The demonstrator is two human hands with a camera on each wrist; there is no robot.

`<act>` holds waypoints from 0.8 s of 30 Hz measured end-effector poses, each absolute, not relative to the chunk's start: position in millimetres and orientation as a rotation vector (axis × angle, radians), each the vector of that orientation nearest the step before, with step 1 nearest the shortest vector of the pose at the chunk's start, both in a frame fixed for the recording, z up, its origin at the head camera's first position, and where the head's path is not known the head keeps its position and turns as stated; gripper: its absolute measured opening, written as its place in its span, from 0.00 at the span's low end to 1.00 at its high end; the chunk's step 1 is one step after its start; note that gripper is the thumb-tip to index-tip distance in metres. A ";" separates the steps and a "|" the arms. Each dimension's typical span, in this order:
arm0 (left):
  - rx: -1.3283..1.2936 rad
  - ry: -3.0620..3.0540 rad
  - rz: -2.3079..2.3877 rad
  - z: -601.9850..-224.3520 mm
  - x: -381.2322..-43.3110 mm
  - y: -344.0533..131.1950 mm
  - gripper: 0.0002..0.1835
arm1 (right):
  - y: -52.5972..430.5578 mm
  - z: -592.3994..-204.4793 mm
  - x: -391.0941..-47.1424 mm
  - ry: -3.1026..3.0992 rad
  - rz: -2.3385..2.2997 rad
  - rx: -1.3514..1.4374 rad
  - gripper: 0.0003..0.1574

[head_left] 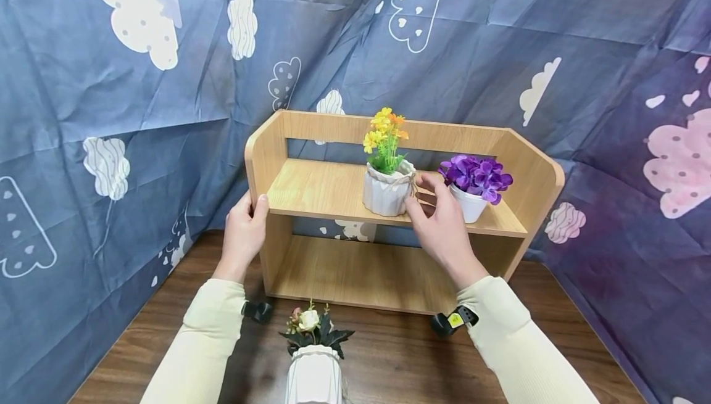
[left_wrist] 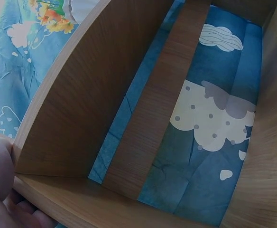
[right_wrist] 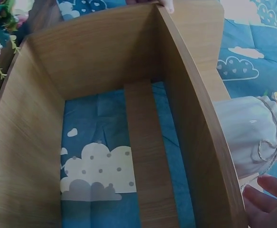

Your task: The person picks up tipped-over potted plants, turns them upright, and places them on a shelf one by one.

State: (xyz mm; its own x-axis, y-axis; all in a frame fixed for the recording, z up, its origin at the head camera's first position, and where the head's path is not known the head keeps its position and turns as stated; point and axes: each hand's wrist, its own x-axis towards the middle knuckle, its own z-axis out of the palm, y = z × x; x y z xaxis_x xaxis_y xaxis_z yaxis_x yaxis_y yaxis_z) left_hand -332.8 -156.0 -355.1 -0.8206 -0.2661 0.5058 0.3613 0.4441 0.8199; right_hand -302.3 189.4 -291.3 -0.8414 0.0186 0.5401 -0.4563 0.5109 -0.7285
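A blue cloth [head_left: 194, 15] with white clouds [head_left: 242, 24] hangs behind a light brown wooden shelf [head_left: 344, 271]. The left hand [head_left: 242, 231] grips its left side [head_left: 265, 157]. The right hand [head_left: 442, 225], fingers apart and bent, touches a round white pot [head_left: 383, 194] with yellow flowers [head_left: 380, 125] on the upper board [head_left: 319, 185].
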 end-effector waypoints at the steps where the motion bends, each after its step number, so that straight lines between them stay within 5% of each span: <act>1: -0.079 -2.114 -1.398 -355.4 -332.8 -156.1 0.20 | 189.3 -292.8 -301.3 -2.262 1.289 0.354 0.32; 24: -0.080 -2.108 -1.389 -356.2 -333.4 -156.5 0.19 | 188.0 -314.5 -260.7 -2.079 1.020 0.405 0.14</act>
